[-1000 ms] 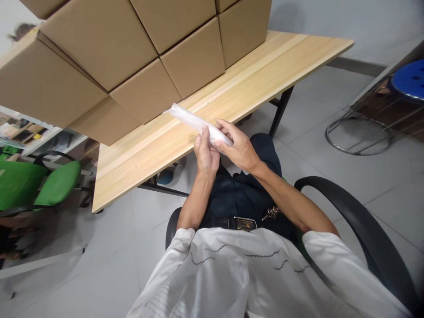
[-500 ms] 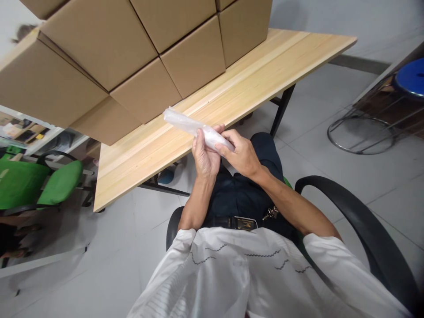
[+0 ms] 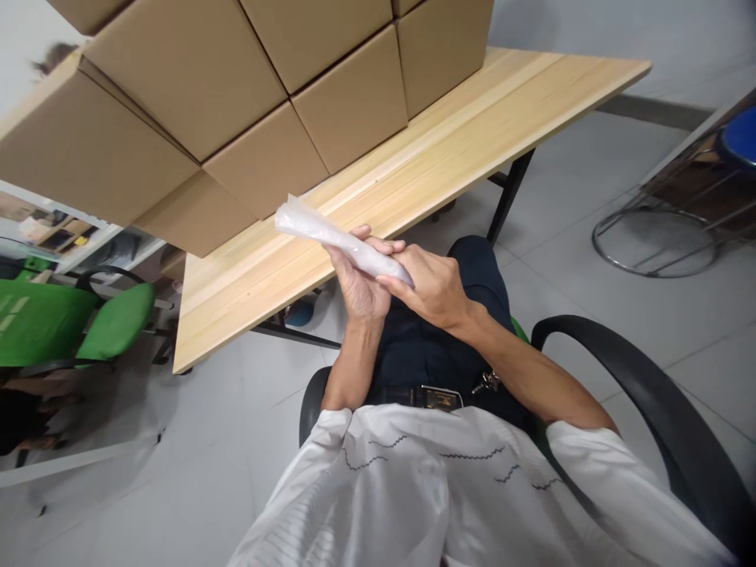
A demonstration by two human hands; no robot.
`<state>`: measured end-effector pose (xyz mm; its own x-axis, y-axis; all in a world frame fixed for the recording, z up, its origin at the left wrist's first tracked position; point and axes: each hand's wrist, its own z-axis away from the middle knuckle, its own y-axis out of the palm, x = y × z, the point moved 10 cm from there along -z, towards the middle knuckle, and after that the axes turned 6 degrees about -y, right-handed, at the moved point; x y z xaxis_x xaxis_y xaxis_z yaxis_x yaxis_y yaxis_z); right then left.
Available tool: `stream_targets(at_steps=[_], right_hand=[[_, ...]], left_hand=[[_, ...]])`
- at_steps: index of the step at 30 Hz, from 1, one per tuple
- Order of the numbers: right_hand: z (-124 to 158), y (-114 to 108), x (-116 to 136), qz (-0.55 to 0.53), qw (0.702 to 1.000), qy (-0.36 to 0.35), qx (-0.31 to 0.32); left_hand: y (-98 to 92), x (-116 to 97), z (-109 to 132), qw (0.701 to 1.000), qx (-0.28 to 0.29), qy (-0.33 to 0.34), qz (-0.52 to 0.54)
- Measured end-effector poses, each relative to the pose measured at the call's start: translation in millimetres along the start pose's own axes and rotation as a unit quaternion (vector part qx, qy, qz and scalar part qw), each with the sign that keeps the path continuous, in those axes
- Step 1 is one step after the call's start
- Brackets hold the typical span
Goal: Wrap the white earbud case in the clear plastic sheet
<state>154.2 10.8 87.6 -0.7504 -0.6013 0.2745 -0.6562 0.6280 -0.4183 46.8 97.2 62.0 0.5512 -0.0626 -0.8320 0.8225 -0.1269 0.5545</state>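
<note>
A rolled plastic sheet (image 3: pixel 322 227), whitish and translucent, slants over the front edge of the wooden table (image 3: pixel 248 295). Its loose, flared end points up and left. My left hand (image 3: pixel 360 291) cradles the roll from below, with the roll lying across the palm and the fingers showing on its far side. My right hand (image 3: pixel 434 287) is closed around the near end, thumb along its lower side. Whether anything is wrapped inside the roll cannot be made out.
Stacked cardboard boxes (image 3: pixel 248 153) fill the back of the table. A black chair armrest (image 3: pixel 626 378) curves round on my right. A wire-legged stool with a blue seat (image 3: pixel 741 138) stands further right. Green chairs (image 3: pixel 115 323) and part of another person (image 3: pixel 24 421) are at left.
The roll has shifted slightly left and down in my hands. My left thumb no longer lies over its top, and the left fingers are straighter. My right hand has turned further over the near end.
</note>
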Motion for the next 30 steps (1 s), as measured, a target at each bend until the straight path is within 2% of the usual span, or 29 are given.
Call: stream_targets(at_steps=[5,10,14,25,30], right_hand=[[-2.0,-2.1,11.9,0.041,0.999,-0.026,0.001],[-1.6,-2.9,11.8,0.062,0.998,-0.033,-0.006],[-1.9,-7.8,16.7,0.087,0.994,-0.056,-0.035],[1.0,-5.8,12.2,0.069,0.996,-0.041,-0.024],[-0.4,-14.4,22.6,0.095,0.990,-0.074,-0.078]], left_hand=[[3.8,-9.1,6.0,0.999,0.008,0.038,0.010],[2.5,0.4,15.7,0.997,-0.010,0.071,-0.004],[4.2,5.3,24.0,0.995,0.004,0.097,-0.016],[-11.2,11.0,27.9,0.997,-0.022,0.068,-0.026],[-9.1,8.2,28.4,0.997,-0.010,0.070,-0.007]])
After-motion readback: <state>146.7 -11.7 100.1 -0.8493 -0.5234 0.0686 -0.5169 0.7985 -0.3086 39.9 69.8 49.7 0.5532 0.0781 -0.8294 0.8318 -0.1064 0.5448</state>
